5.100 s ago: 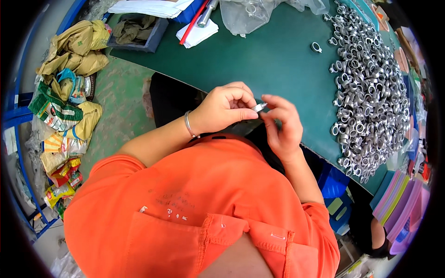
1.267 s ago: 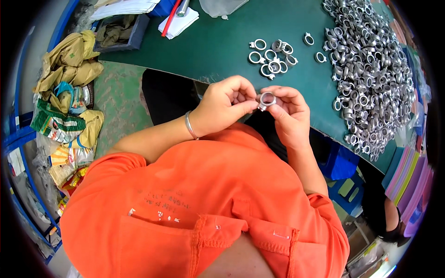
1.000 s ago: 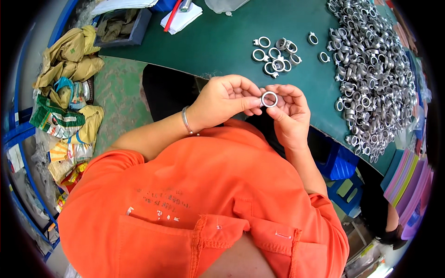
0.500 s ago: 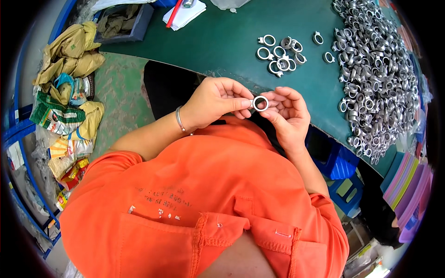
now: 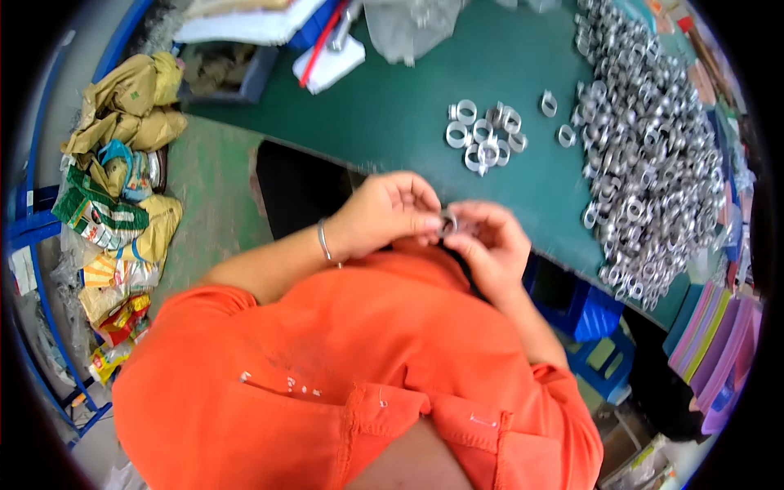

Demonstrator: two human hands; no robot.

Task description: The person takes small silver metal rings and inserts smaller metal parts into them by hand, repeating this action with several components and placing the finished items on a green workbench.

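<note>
Table (image 5: pixel 392 122) dark green, plain. Shirt (image 5: pixel 327 367) bright orange, plain. Ring (image 5: pixel 448 221) between the hands silver-grey; small ring cluster (image 5: pixel 483 135) at 12 o'clock silver, shiny. Big ring pile (image 5: pixel 645 155) at 2 o'clock, same silver. Bracelet (image 5: pixel 325 242) silver. Bags (image 5: pixel 122 163) at 9 o'clock tan-yellow, one green with white stripes. Crate (image 5: pixel 592 314) at 4 o'clock blue. Sheets (image 5: pixel 719 343) at 4 o'clock purple, pink and green. Floor (image 5: pixel 204 212) dull green.

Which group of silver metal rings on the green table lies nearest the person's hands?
The small cluster of silver metal rings, lying just beyond the hands; the big heap of silver rings spreads along the table's right side.
</note>
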